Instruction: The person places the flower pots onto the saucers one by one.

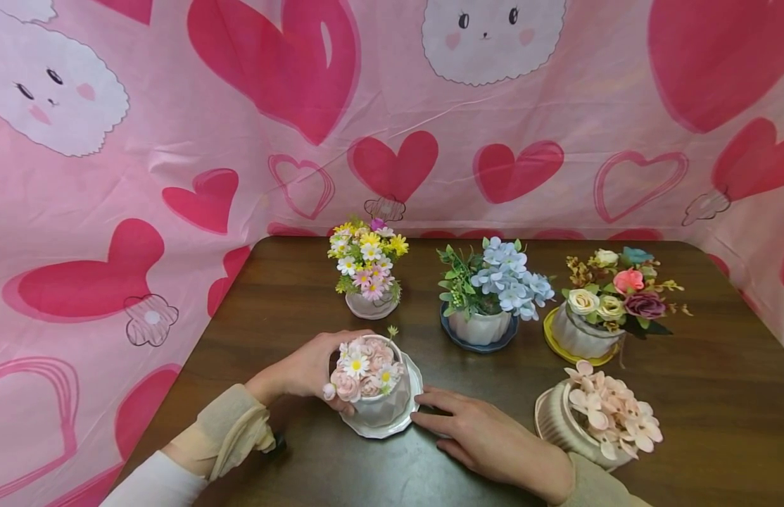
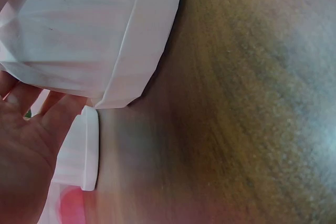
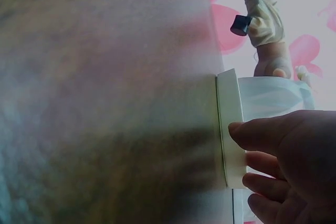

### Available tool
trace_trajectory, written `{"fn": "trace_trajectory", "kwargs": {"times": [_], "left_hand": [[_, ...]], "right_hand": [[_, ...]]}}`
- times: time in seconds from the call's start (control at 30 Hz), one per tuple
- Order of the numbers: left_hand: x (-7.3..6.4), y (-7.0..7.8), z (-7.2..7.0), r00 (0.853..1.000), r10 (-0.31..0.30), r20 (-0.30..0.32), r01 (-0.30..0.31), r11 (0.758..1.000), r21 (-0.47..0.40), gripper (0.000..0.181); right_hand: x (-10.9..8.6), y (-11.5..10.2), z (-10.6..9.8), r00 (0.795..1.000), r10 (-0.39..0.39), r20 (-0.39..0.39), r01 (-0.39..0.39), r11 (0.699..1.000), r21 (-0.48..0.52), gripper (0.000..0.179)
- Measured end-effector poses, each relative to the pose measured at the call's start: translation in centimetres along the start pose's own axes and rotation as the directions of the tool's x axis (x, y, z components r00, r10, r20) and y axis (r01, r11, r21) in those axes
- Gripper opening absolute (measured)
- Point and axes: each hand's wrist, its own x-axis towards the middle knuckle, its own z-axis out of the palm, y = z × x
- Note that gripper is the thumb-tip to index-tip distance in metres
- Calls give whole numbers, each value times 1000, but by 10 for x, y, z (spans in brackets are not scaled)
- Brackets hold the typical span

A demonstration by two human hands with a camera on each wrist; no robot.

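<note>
A white faceted flowerpot [image 1: 387,407] with pale pink roses and daisies [image 1: 360,370] stands on a white scalloped saucer [image 1: 414,380] at the near middle of the table. My left hand [image 1: 310,366] holds this pot from its left side, thumb in front and fingers behind. In the left wrist view its fingers reach around the pot [image 2: 73,30]. On the other side, my right hand [image 1: 474,429] lies low with fingers extended, fingertips right at the saucer's right rim. The right wrist view has the thumb against the saucer's edge [image 3: 231,150].
Behind stand a pot of yellow, white and pink daisies [image 1: 369,264], a blue-flowered pot [image 1: 483,327] on a blue saucer, and a mixed-rose pot [image 1: 582,334] on a yellow saucer. A ribbed pot of peach flowers [image 1: 572,426] tilts on its saucer beside my right forearm. Pink heart-print cloth [image 1: 398,105] hangs behind.
</note>
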Motion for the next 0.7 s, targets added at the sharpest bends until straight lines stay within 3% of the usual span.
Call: {"fn": "trace_trajectory", "kwargs": {"times": [0.7], "left_hand": [[0, -3, 1, 995, -89, 32, 90, 996, -28, 103]], "right_hand": [[0, 0, 0, 1000, 2, -1, -2, 1000, 7, 46]]}}
